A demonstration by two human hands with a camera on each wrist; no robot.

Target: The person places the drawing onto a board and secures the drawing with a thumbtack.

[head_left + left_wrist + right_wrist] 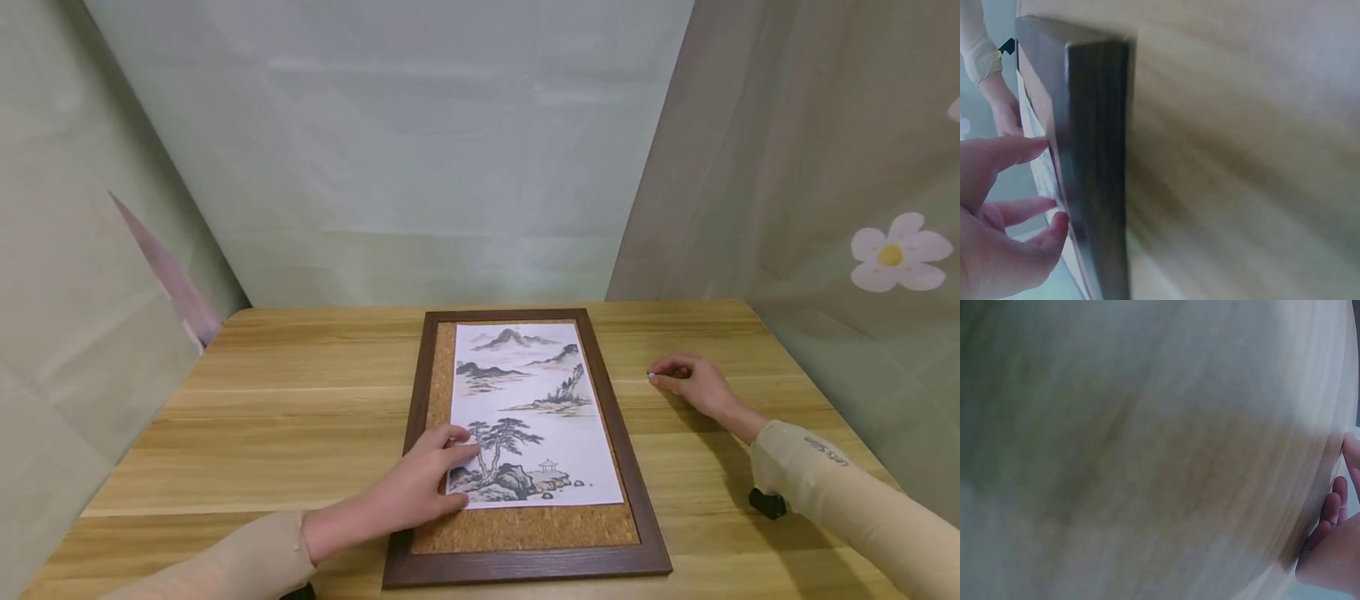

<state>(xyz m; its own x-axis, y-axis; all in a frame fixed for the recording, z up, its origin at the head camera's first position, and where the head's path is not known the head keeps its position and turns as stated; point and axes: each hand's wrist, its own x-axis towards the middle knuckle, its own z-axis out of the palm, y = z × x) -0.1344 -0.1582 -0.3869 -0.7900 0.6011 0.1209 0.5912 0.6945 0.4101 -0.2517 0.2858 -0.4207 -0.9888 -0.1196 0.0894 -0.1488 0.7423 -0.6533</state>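
A paper landscape print point(517, 392) of mountains and pine trees lies on a cork board point(525, 529) with a dark brown frame point(525, 567). My left hand point(420, 483) rests on the lower left part of the print, fingers spread and touching the paper and cork. In the left wrist view those fingertips point(1057, 222) meet the surface just inside the frame's edge. Right of the frame, my right hand point(697, 385) pinches a small pale object point(651, 377) between thumb and forefinger, low over the table. Its kind is too small to tell.
The board lies on a wood-grain table point(300, 400). Pale green curtain-like sheets point(420, 167) stand behind and at both sides, the right one bearing a white flower print point(900, 254). A dark wrist strap point(767, 503) hangs under the right sleeve.
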